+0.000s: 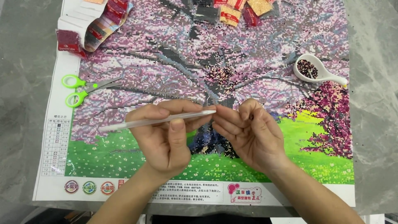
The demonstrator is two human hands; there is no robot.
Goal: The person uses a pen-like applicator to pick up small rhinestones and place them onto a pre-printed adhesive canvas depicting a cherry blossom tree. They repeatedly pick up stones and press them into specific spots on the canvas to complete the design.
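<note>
My left hand (166, 137) grips a slim white pen-shaped stick (124, 124) that lies level, its tip pointing right. The fingertips of my right hand (248, 132) pinch at that tip. Both hands hover over a bead-mosaic canvas (186, 62) showing a pink blossoming tree above green grass. A white spouted tray (325, 74) with dark beads in it rests on the canvas to the upper right of my right hand.
Green-handled scissors (85, 89) lie on the canvas's left side. Small bags of beads (232, 12) sit along the top edge, with more at the top left (68, 41). A grey marble-look table (25, 103) surrounds the canvas.
</note>
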